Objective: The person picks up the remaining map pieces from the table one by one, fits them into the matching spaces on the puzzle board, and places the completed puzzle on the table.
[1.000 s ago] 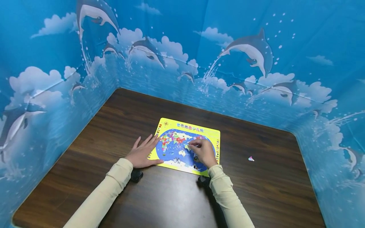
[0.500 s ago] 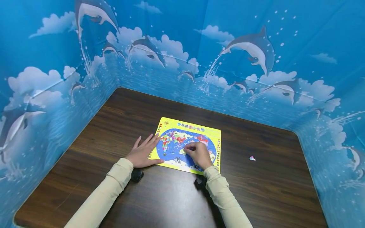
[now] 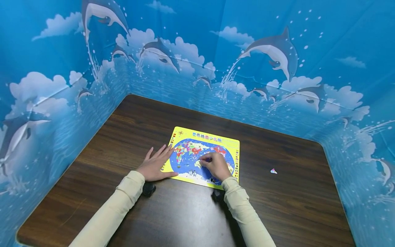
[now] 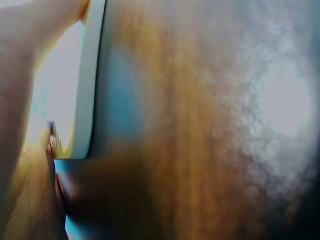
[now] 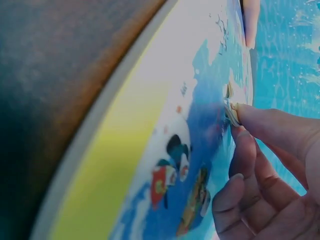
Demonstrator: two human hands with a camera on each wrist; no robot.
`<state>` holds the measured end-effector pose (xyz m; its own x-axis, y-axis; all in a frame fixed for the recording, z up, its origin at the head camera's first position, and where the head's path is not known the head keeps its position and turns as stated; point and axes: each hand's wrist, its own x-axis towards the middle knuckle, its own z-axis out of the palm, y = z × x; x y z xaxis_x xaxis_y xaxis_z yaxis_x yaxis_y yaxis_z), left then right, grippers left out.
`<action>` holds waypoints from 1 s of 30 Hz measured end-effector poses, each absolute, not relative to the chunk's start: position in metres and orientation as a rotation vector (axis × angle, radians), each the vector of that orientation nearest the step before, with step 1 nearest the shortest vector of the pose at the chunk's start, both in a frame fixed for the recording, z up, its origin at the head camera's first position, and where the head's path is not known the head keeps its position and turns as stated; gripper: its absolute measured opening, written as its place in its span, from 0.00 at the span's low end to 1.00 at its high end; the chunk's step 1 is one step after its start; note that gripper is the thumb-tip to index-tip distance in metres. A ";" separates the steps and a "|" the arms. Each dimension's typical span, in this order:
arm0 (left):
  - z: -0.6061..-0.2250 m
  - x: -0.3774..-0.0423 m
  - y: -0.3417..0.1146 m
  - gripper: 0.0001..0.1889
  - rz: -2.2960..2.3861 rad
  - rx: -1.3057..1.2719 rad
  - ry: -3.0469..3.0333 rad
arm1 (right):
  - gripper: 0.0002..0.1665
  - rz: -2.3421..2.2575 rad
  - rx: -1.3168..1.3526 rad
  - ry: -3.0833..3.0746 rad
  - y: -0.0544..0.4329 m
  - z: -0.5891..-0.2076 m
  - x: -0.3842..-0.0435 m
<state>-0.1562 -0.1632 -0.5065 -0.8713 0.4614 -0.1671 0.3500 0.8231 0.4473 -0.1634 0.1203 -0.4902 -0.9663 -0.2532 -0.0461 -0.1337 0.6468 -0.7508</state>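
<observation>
A yellow-bordered world map puzzle board (image 3: 228, 145) lies flat on the table. My left hand (image 3: 157, 166) is spread with straight fingers over its left edge. In the left wrist view, a blurred part of that hand (image 4: 30, 192) shows beside the pale edge of the board. My right hand (image 3: 217, 166) is over the lower middle of the map, by the white-and-green Australia shape. Seen from the right wrist, its thumb and forefinger pinch a small thin puzzle piece (image 5: 231, 114) against the board's face. The fingers hide most of that piece.
A small pink-and-white puzzle piece (image 3: 273, 171) lies on the dark wooden table (image 3: 296, 195), right of the board. Blue dolphin-printed cloth (image 3: 191, 44) rises along the far and side edges. Black wrist devices (image 3: 148, 189) sit under both wrists.
My right hand has moved a little left and down across the map, to the Australia shape, and has stayed there over the last half second. The left hand holds its place.
</observation>
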 end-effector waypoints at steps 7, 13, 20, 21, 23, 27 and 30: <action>-0.512 -0.156 -0.163 0.56 0.601 0.638 2.734 | 0.05 -1.185 -0.350 2.692 0.120 -0.488 -0.165; -0.512 -0.158 -0.163 0.56 0.606 0.636 2.726 | 0.06 -1.142 -0.353 2.712 0.120 -0.489 -0.165; -0.519 -0.160 -0.164 0.57 0.589 0.621 2.723 | 0.08 -1.078 -0.366 2.760 0.119 -0.493 -0.163; -0.520 -0.160 -0.164 0.57 0.596 0.620 2.724 | 0.08 -1.067 -0.373 2.771 0.119 -0.494 -0.162; -0.521 -0.160 -0.165 0.57 0.605 0.621 2.726 | 0.07 -1.053 -0.387 2.795 0.119 -0.496 -0.161; -0.519 -0.159 -0.165 0.57 0.608 0.627 2.731 | 0.06 -1.027 -0.420 2.849 0.118 -0.499 -0.157; -0.514 -0.158 -0.164 0.57 0.620 0.632 2.732 | 0.06 -1.025 -0.445 2.876 0.118 -0.500 -0.155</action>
<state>-0.1582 -0.1641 -0.5143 -0.8687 0.4687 -0.1600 0.3539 0.8134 0.4616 -0.1552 0.1177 -0.5004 -0.9568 -0.2875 0.0436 -0.2503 0.7378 -0.6268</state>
